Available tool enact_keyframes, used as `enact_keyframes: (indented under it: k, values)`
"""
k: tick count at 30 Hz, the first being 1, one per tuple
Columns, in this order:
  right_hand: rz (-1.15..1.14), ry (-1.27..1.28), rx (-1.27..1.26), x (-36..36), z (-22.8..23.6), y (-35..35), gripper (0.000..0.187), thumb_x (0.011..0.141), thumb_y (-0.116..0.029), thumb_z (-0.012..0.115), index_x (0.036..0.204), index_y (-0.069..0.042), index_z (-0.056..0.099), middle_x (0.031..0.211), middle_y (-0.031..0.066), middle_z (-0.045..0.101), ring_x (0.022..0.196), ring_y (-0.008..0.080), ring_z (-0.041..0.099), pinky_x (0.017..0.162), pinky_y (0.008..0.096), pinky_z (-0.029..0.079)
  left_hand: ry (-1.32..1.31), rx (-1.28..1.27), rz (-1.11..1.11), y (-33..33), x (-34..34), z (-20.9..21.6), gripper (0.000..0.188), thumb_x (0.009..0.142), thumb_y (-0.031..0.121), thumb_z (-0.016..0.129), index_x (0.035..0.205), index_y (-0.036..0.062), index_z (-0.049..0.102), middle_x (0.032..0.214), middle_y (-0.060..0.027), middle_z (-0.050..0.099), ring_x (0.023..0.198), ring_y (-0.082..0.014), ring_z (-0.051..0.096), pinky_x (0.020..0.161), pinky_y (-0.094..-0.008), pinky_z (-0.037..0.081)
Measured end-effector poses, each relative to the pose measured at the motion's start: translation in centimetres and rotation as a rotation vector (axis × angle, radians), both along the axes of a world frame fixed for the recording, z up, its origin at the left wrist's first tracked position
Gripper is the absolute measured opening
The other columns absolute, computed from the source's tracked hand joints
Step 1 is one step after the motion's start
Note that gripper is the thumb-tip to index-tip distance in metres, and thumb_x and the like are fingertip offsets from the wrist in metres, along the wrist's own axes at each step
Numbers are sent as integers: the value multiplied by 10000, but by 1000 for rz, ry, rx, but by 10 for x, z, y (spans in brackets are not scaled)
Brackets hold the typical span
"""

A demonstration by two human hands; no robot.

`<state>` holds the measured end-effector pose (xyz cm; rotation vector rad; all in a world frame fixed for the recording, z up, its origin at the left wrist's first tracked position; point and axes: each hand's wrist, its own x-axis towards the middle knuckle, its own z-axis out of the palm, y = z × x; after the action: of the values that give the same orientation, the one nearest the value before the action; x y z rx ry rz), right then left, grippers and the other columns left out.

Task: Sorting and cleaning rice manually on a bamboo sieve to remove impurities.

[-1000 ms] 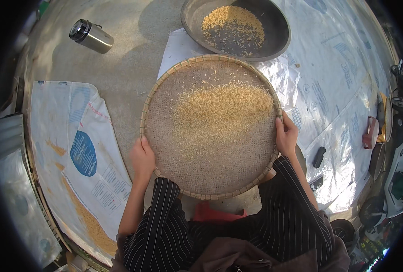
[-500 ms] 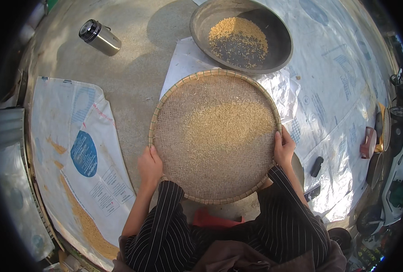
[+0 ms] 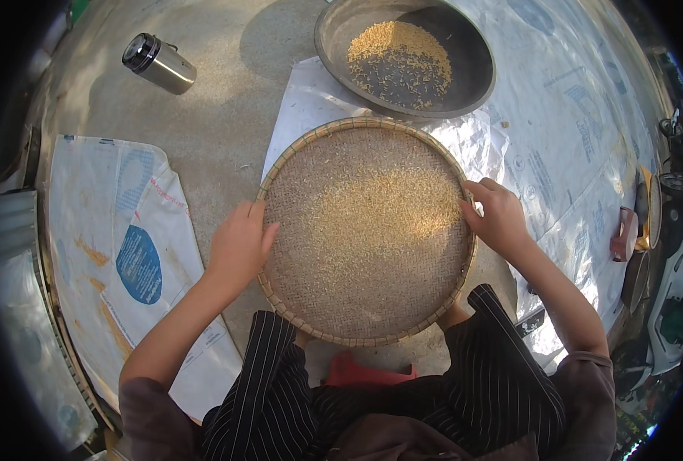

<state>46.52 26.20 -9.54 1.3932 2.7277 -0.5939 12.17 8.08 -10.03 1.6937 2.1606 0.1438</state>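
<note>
A round woven bamboo winnowing tray (image 3: 372, 311) lies level in front of me above my knees. Pale yellow grain (image 3: 380, 211) is spread over its middle, reaching toward the right rim. My left hand (image 3: 238, 240) grips the tray's left rim, its thumb over the inner edge. On the opposite side my right hand (image 3: 499, 215) is closed on the right rim, with the thumb inside and fingers along the edge. Just beyond the tray sits a wide dark basin (image 3: 476, 96) holding a heap of yellower grain (image 3: 399, 58).
A steel flask (image 3: 161, 63) lies at the far left on concrete. Printed white sheeting (image 3: 556, 154) covers the right side; another printed sheet (image 3: 157, 177) with scattered grain lies left. Something red (image 3: 368, 370) shows between my knees. A parked motorbike (image 3: 668, 300) is at the far right.
Both hands have slid farther up the rim, away from me, and my elbows have spread outward. The grain's spread on the tray looks nearly the same.
</note>
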Motion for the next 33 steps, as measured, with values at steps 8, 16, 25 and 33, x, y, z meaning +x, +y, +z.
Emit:
enact_keyframes:
  k: [8, 16, 25, 33]
  values:
    - [402, 234, -238, -86, -122, 34, 233, 759, -52, 671, 990, -24, 676, 1013, 146, 605, 996, 299, 600, 875, 397, 489, -449, 65, -156, 129, 55, -130, 352, 749, 121, 746, 1065, 13, 634, 982, -123, 612, 891, -264, 613, 816, -354, 499]
    - [229, 376, -261, -92, -177, 65, 185, 708, -30, 674, 889, -19, 709, 840, 142, 676, 822, 299, 652, 781, 388, 518, -447, 242, -162, 154, 79, -176, 234, 755, 87, 733, 965, 6, 673, 930, -126, 618, 837, -268, 625, 764, -368, 506]
    - [238, 291, -280, -84, -161, 69, 147, 688, -3, 628, 767, -48, 743, 794, 148, 701, 745, 285, 685, 730, 369, 546, -401, 190, -135, 149, 98, -169, 111, 774, 62, 696, 861, -6, 680, 833, -138, 634, 784, -277, 629, 716, -382, 504]
    - [143, 139, -368, -80, -131, 88, 149, 684, -30, 640, 772, -62, 755, 756, 137, 705, 719, 244, 693, 722, 336, 553, -428, 184, -113, 155, 102, -160, 102, 771, 63, 703, 849, -2, 692, 814, -147, 651, 723, -267, 633, 691, -365, 505]
